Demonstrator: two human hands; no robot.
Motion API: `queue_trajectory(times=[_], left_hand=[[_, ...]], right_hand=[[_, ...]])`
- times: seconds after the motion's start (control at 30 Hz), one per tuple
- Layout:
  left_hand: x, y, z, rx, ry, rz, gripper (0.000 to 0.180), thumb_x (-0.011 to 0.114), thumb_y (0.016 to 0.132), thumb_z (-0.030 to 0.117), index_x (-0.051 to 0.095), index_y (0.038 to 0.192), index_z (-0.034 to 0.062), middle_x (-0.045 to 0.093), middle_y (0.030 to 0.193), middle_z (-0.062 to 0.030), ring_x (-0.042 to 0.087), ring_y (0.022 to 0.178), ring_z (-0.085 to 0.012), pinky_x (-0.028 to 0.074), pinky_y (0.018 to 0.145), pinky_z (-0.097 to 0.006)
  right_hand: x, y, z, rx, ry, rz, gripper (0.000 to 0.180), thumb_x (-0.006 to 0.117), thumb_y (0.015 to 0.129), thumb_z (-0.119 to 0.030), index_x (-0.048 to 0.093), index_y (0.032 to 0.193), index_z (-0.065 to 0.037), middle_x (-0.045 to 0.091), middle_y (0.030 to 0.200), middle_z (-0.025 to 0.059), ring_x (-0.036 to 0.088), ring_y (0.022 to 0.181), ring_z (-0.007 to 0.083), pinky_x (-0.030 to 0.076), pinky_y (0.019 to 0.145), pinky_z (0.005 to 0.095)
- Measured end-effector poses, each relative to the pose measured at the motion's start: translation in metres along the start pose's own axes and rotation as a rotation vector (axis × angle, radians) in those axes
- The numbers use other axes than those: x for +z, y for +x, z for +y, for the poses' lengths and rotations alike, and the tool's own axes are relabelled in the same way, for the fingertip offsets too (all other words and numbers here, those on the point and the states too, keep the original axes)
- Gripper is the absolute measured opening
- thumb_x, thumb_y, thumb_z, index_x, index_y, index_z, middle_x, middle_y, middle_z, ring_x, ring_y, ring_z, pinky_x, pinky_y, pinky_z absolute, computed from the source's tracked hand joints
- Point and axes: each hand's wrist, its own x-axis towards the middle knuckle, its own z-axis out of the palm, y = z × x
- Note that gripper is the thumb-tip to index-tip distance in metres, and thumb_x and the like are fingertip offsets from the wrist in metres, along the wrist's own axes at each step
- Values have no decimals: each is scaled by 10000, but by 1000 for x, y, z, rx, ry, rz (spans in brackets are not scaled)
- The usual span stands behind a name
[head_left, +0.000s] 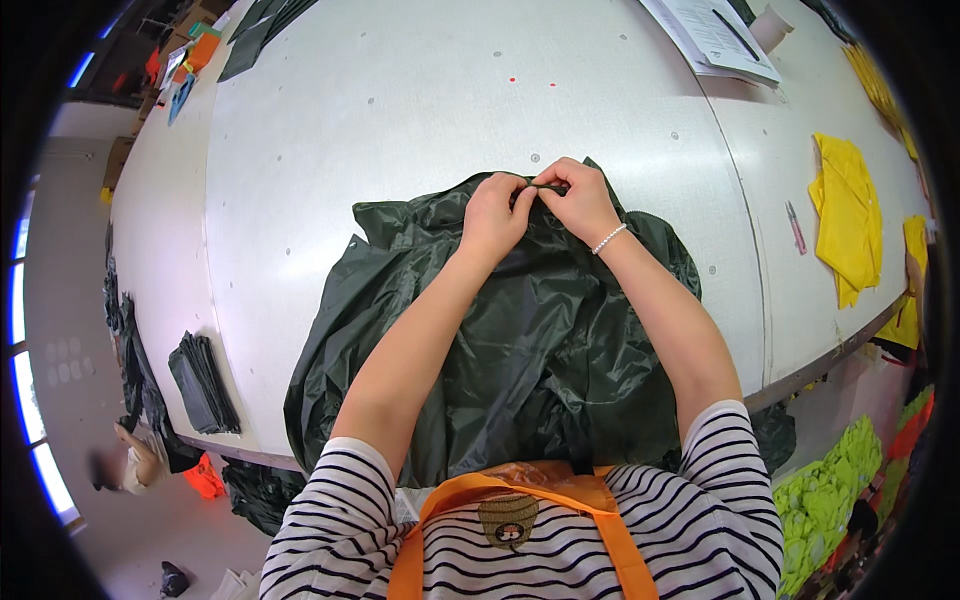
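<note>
Atop the dark green garment, left fingers and right fingers pinch its far edge, seemingly touching

So the garment lies on the table right in front of the person, with the left hand and right hand side by side at its far edge. Off to the left, by the near table edge, there's a fabric stack. Far side: strips on the left, papers on the right with a pen on top. Nearer on the right, a hand tool sits just left of a cloth piece. Cloth heap's below the table, to the person's right.
</note>
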Motion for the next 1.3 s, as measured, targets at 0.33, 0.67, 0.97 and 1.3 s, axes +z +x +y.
queue_trajectory(times=[0.33,0.67,0.97,1.3], left_hand=[[-5,-15,10,-48,-76,76,163,598,889,142,646,887,-14,645,781,-129,613,671,-224,471,623,-316],[0,-12,22,-346,-111,250,141,632,837,119,631,799,-17,618,683,-97,562,606,-169,451,594,-300],[12,-36,18,-128,93,298,133,625,827,97,557,768,0,588,729,-152,576,673,-328,454,623,-392],[-28,-35,-6,81,129,241,187,729,733,80,653,902,55,648,973,-93,585,939,-286,468,826,-375]], right_hand=[[-8,-13,-21,-47,-76,-57,93,676,714,1,648,801,-18,612,796,99,600,708,233,484,658,309],[-20,-15,-22,-194,-245,30,118,721,690,-16,644,774,-44,584,795,53,537,839,240,449,750,335],[-19,-26,-4,-334,-490,-23,139,647,691,34,614,799,-46,584,874,88,533,902,310,452,793,394],[12,-26,16,-384,-518,-113,169,648,789,-132,669,953,-96,648,937,27,587,930,209,431,851,349]])
